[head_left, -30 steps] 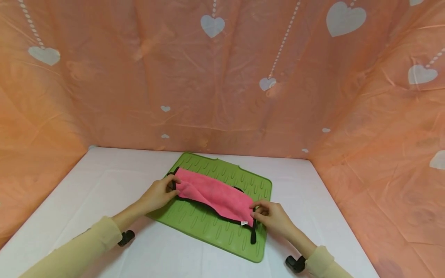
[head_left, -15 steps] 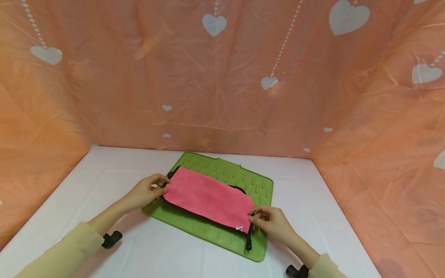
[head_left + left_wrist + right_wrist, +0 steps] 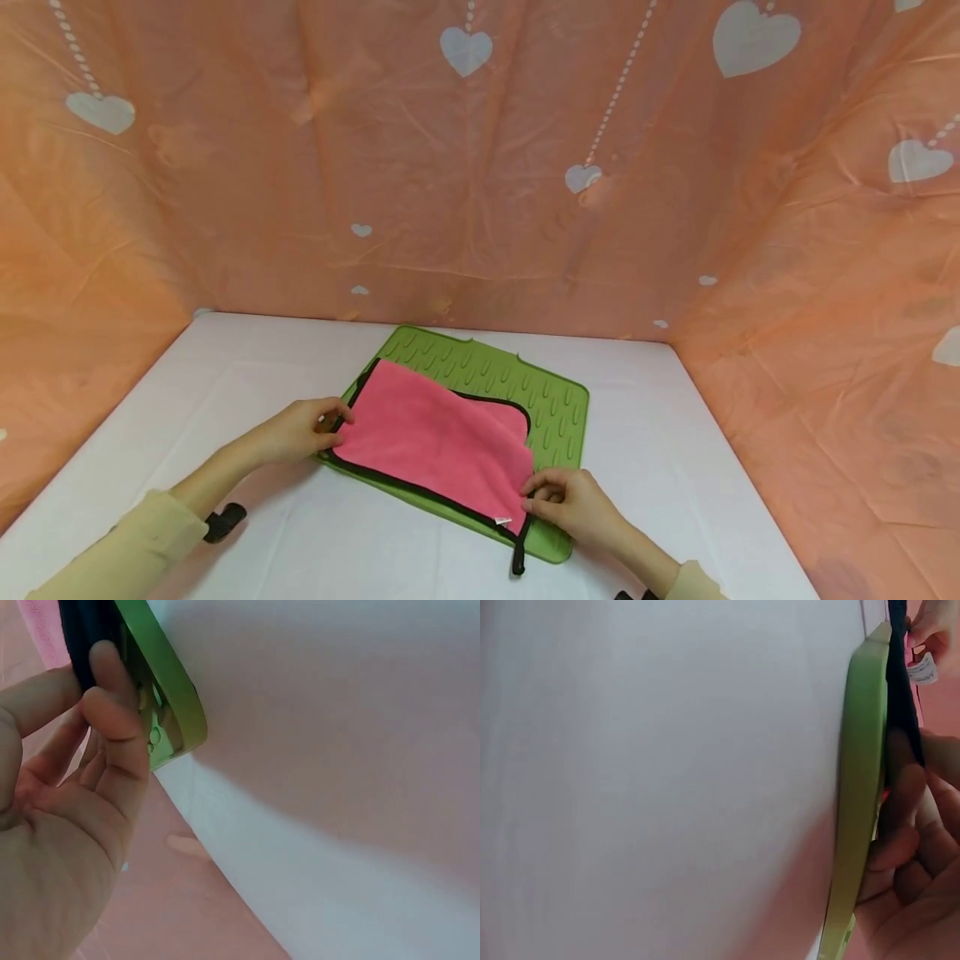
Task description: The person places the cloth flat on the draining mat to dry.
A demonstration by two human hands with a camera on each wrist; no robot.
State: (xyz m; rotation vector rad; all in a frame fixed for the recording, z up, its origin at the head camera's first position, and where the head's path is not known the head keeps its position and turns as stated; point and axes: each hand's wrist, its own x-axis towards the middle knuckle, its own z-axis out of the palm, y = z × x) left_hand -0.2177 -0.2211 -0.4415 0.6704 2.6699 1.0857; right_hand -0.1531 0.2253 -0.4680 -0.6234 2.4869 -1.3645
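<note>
A pink cloth [image 3: 442, 433] with black edging lies spread over a green ridged mat [image 3: 551, 400]. My left hand [image 3: 296, 429] pinches the cloth's left edge between thumb and fingers. On the opposite side, my right hand [image 3: 573, 504] pinches the right edge, just above the near right corner. A white tag [image 3: 502, 521] and a black loop [image 3: 518, 557] show at that corner, the loop hanging past the mat's near edge. The far right part of the cloth sits as a separate layer with a rounded corner. In the left wrist view, curled fingers hold the black edging [image 3: 79, 637].
The mat rests on a white-covered table [image 3: 247, 367]. An orange curtain [image 3: 420, 167] with white hearts encloses the back and both sides. Black wrist mounts [image 3: 225, 522] show beneath the sleeves.
Both hands have moved nearer the person, and the left also leftward, drawing the cloth's near edge along. The cloth now covers more of the mat, and more of its far right part shows.
</note>
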